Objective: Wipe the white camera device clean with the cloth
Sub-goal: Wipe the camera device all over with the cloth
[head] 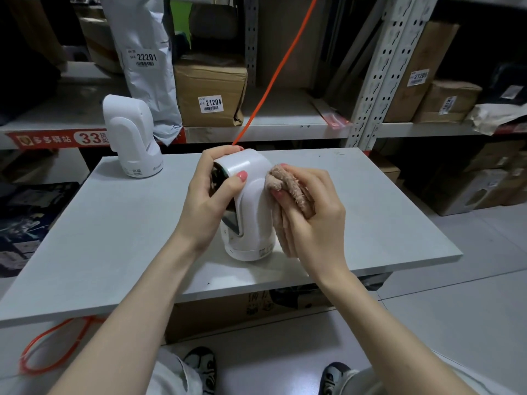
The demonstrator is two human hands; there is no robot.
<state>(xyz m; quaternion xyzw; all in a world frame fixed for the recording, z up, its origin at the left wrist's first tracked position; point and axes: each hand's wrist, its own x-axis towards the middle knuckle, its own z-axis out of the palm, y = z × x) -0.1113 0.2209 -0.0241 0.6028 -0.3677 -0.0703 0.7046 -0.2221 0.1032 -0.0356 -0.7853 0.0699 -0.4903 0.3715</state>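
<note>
Left hand (212, 192) fingers curled in a grip, right hand (306, 206) fingers bunched — both forearms extended

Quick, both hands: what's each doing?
Left hand: grips white plastic camera device.
Right hand: holds fuzzy beige cloth against it.

I see even, soft overhead light on the pale surface (119, 223), dim shelves (285, 129) behind, faint shadows under the forearms, wide-angle bending at the edges, centre sharp, corners slightly soft.
</note>
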